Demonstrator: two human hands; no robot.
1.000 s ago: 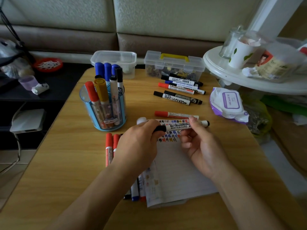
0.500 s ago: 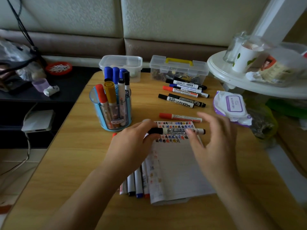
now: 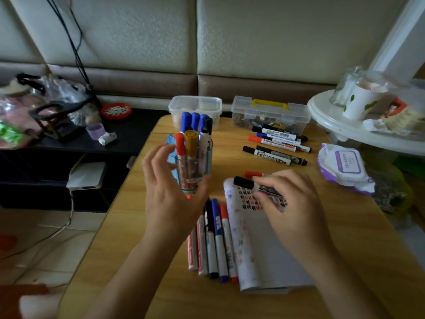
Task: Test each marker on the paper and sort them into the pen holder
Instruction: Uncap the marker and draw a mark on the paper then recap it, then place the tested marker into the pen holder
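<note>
The black marker (image 3: 246, 183) lies crosswise over the top edge of the paper (image 3: 276, 254), pinched along its barrel by the fingertips of the right hand (image 3: 294, 210), with its cap on and pointing left toward the pen holder (image 3: 197, 171). That hold, low and just above the rows of small coloured test marks (image 3: 247, 200), suggests the marker is being handled right at the testing spot, so the next move, whether to the page or across to the holder, stays short. The left hand (image 3: 170, 194) is spread wide with relaxed fingers arched around the near side of the holder, thumb by its right wall; it grasps nothing that I can see, and I cannot tell whether it touches the wall. Its likely purpose is to steady the holder, which stands upright and is already crowded with red, yellow, white and blue markers, so another can go in without tipping it. A row of markers (image 3: 216, 245) lies side by side against the paper's left edge, a further group (image 3: 276, 146) lies near the table's far side, and one red marker (image 3: 251, 174) peeks out just beyond the right hand; which of these piles is tested cannot be judged from here.
</note>
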